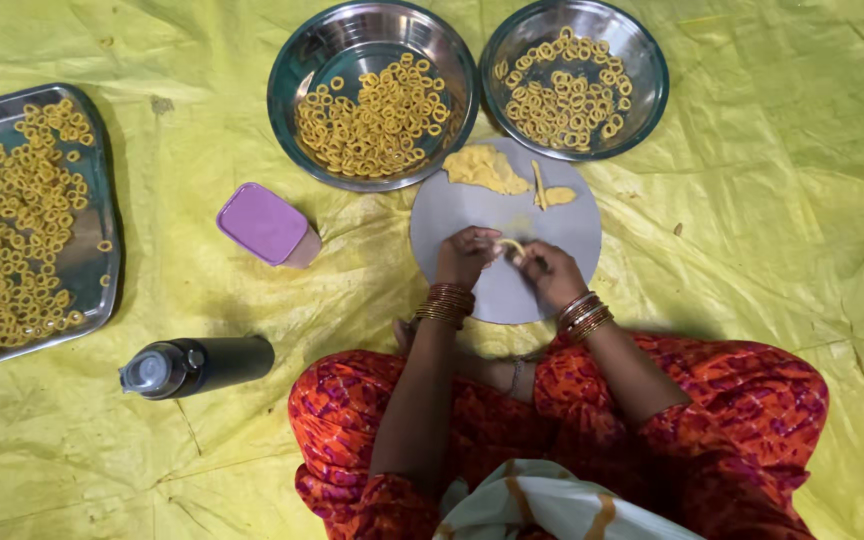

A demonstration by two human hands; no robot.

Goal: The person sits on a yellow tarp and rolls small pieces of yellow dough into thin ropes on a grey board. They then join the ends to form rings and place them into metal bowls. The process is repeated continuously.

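Here, my left hand (467, 257) and right hand (550, 273) meet over the round board (472, 205), fingers of both pinched shut on a short dough strip (510, 245) lying crosswise between them.

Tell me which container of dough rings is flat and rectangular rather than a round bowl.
The steel tray at the far left of the yellow sheet. The other two, the left bowl and right bowl, are round and sit above the grey board.
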